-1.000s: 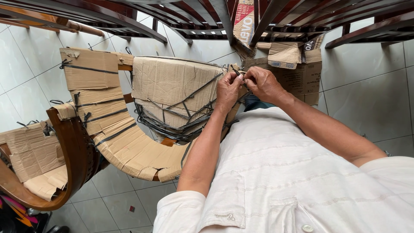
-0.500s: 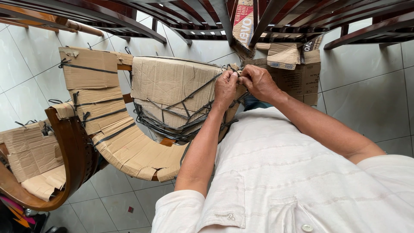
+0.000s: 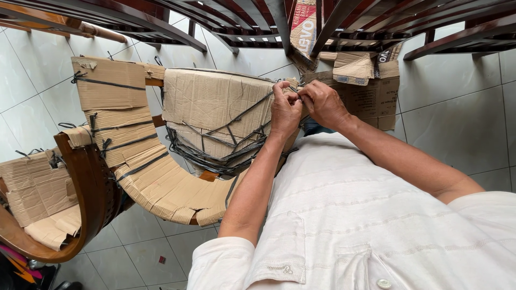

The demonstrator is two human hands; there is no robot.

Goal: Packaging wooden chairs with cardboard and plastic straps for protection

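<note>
Both hands at the top right corner of a cardboard-wrapped chair part [image 3: 217, 110], just beyond the white-shirted chest. Left hand [image 3: 284, 110] with fingers curled shut, pinching a thin dark strap [image 3: 244, 115] at the corner; right hand [image 3: 322, 102] knuckle to knuckle against it, fingers likewise closed on the same strap end. Exact knot or end hidden between the fingertips.

Wrapped part broad and roughly rectangular, long axis running left to right across the view, face tilted up toward the camera, near edge dropping toward the floor. Covering of brown corrugated cardboard, matte, creased and wrinkled, crossed by many dark flat straps fanning from the held corner down to a thick bunch along the lower edge.

To the left, a curved seat [image 3: 145, 166] in ribbed cardboard strips, bending like a trough from upper left down to lower right, bound with the same dark straps. Further left, a glossy reddish-brown curved wooden frame [image 3: 88, 188], smooth and rounded, with more cardboard pads beside it.

Above, dark slatted wooden chairs [image 3: 226, 21], polished, slats parallel. More loose cardboard [image 3: 371, 91] with printing behind the hands. Underneath, pale square floor tiles [image 3: 462, 113], smooth with thin grey joints.
</note>
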